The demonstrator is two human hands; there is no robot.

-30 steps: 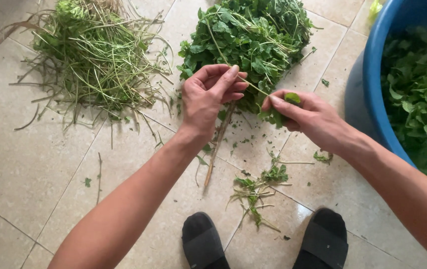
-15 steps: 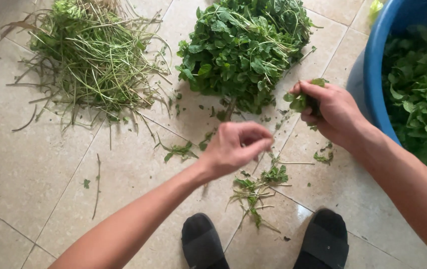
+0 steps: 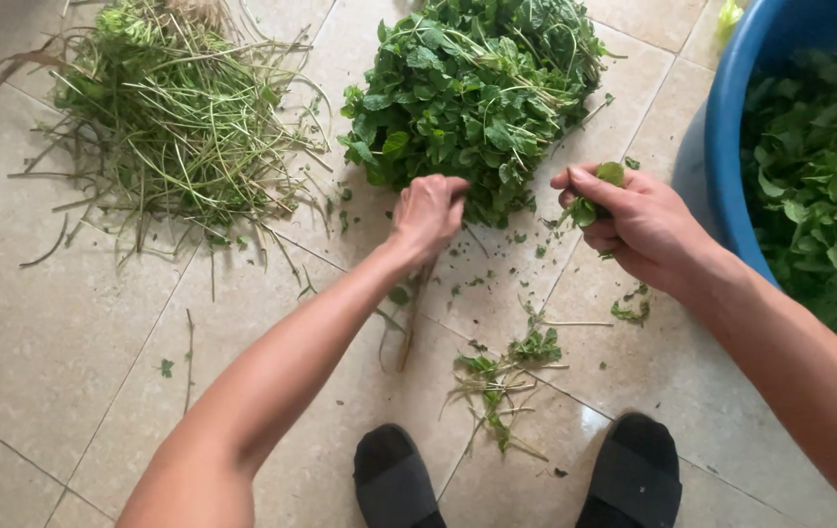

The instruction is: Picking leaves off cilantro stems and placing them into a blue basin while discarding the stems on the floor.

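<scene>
Light: soft, even daylight | Shadows: faint (under the arms) | Glare: mild sheen on floor tiles (image 3: pixel 57 342) | Focus: sharp

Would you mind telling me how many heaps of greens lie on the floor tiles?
2: a stem heap at upper left, a leafy heap at top centre beside the left hand.

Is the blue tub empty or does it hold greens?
It holds greens: leaves pile up inside the blue tub past its rim. Its bottom is hidden.
</scene>
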